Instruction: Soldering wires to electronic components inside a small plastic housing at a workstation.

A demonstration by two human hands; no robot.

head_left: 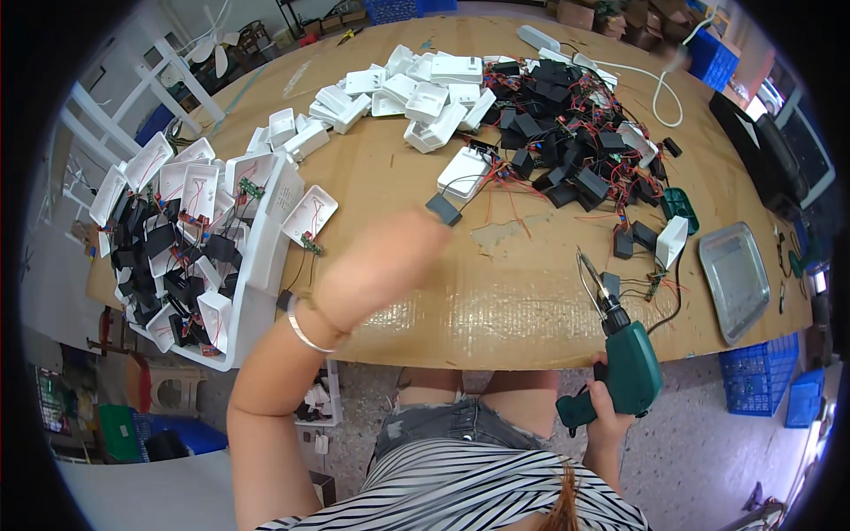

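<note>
My right hand grips a green soldering gun at the table's near edge, its metal tip pointing away from me. Beside that tip lies a small black box wired to a green circuit board. My left hand is stretched over the middle of the table, smeared by motion, so its fingers cannot be made out. Just beyond it are a dark grey box and a white plastic case with wires. Left of that hand, a white shell lies with a wired board at its edge.
A white bin full of shells, boards and black boxes stands at left. White cases are heaped at the far middle, and black boxes with red wires at the far right. A metal tray lies at the right edge.
</note>
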